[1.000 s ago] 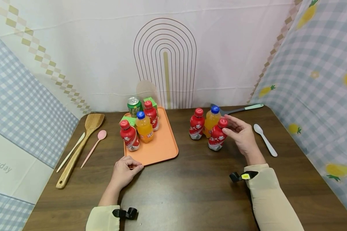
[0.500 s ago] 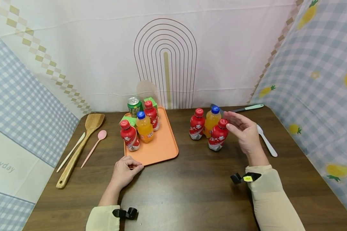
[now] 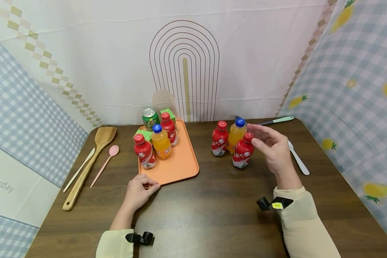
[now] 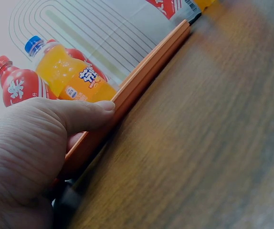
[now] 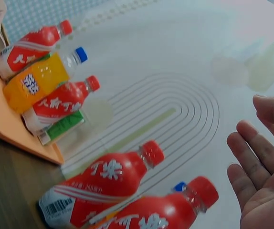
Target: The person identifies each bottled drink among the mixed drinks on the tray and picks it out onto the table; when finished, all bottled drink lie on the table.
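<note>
At the near left corner of the orange tray (image 3: 180,168), my left hand (image 3: 139,191) pinches the rim; in the left wrist view the thumb (image 4: 91,114) lies on top of it. The tray bears a red bottle (image 3: 144,152), an orange soda bottle (image 3: 161,143), another red bottle behind, a green can (image 3: 150,118) and green boxes. To the right stand a red bottle (image 3: 219,139), an orange soda bottle (image 3: 236,134) and a nearer red bottle (image 3: 243,152). Beside that nearer one, my right hand (image 3: 275,150) is held with fingers extended and nothing in it.
Left of the tray lie a wooden spatula (image 3: 90,168), a pink spoon (image 3: 105,165) and a thin pale utensil (image 3: 79,170). A white spoon (image 3: 298,159) lies right of my right hand. Behind the bottles is a utensil with a mint handle (image 3: 283,119). Patterned cloth stands behind the table.
My right hand has let go of the near red bottle and moved slightly right, its fingers spreading. The bottle stays standing. My left hand and the tray have not moved.
</note>
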`<state>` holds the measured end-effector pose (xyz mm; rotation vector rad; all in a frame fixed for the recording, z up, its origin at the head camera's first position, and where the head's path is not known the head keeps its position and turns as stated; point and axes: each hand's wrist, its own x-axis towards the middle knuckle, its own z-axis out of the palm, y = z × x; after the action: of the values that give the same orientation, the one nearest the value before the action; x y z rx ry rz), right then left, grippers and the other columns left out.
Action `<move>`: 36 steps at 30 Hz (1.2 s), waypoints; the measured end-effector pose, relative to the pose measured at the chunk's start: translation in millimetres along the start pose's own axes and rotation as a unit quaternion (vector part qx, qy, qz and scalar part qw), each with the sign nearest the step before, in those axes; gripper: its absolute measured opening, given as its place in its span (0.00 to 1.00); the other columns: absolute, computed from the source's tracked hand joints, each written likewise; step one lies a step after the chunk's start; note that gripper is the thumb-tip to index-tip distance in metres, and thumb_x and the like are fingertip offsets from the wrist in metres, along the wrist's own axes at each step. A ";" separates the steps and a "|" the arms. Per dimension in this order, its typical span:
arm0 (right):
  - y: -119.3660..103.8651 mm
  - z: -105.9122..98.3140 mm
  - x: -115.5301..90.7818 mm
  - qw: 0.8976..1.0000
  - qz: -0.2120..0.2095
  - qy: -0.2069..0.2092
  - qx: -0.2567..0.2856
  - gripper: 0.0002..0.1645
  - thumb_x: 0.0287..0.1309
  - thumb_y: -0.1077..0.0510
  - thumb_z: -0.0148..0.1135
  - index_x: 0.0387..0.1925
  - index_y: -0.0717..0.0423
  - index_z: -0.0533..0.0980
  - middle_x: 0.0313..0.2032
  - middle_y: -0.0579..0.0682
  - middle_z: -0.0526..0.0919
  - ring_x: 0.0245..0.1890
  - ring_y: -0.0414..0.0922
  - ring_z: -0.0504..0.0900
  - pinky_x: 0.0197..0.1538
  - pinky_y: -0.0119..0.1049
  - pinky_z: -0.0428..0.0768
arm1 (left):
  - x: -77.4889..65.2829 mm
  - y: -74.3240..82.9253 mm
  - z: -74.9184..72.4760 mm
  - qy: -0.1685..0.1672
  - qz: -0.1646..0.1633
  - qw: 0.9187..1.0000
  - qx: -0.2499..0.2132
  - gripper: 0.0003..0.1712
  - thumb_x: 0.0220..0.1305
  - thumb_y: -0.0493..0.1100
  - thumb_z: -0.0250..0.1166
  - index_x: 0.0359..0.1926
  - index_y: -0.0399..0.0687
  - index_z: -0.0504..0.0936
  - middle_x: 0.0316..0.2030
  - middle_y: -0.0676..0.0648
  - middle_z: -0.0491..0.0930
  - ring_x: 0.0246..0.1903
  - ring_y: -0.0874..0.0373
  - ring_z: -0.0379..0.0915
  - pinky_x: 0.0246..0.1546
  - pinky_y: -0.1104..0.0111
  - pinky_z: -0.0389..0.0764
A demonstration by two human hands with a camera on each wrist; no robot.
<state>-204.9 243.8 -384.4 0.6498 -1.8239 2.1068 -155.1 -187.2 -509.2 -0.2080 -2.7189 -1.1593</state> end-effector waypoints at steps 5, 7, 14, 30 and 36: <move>-7.1 8.6 -1.4 1.000 0.004 -0.004 -0.009 0.21 0.58 0.74 0.58 0.54 0.73 0.72 0.54 0.61 0.79 0.55 0.53 0.76 0.58 0.40 0.72 | 0.1 0.1 -0.7 0.002 0.002 1.000 -0.002 0.05 0.49 0.45 0.76 0.24 0.59 0.87 0.22 0.63 0.76 0.29 0.63 0.69 0.32 0.68 0.69; -7.8 11.4 -1.8 1.000 0.003 -0.007 -0.011 0.21 0.58 0.74 0.58 0.55 0.73 0.73 0.54 0.61 0.79 0.55 0.54 0.76 0.58 0.40 0.72 | 0.2 -0.1 -0.5 0.003 0.003 1.000 -0.004 0.05 0.49 0.44 0.77 0.24 0.59 0.87 0.22 0.63 0.76 0.29 0.63 0.69 0.32 0.68 0.69; -6.0 24.8 -1.4 0.999 -0.008 -0.030 0.009 0.21 0.59 0.74 0.58 0.55 0.73 0.72 0.54 0.61 0.79 0.56 0.54 0.75 0.59 0.40 0.71 | 0.1 -2.6 0.7 0.003 0.004 1.000 -0.005 0.05 0.49 0.45 0.77 0.24 0.59 0.87 0.22 0.63 0.76 0.29 0.63 0.69 0.32 0.68 0.69; 1.8 95.4 11.2 0.992 0.016 -0.124 -0.012 0.21 0.59 0.68 0.62 0.56 0.65 0.74 0.53 0.57 0.80 0.55 0.55 0.76 0.53 0.38 0.76 | 0.2 -0.9 -0.3 0.006 0.008 1.000 -0.005 0.06 0.49 0.45 0.77 0.24 0.60 0.87 0.22 0.63 0.76 0.29 0.63 0.70 0.31 0.68 0.69; -4.8 130.9 25.3 0.988 0.044 -0.144 -0.035 0.21 0.61 0.69 0.60 0.57 0.66 0.73 0.54 0.60 0.79 0.56 0.54 0.76 0.55 0.39 0.75 | 0.2 -1.2 0.5 0.007 0.012 1.000 -0.002 0.06 0.48 0.45 0.77 0.24 0.60 0.87 0.21 0.64 0.75 0.28 0.64 0.69 0.30 0.68 0.68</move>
<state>-204.4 113.9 -354.1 0.9125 -2.1036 2.0805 -155.5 -187.6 -510.4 -0.2323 -2.6940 -1.1548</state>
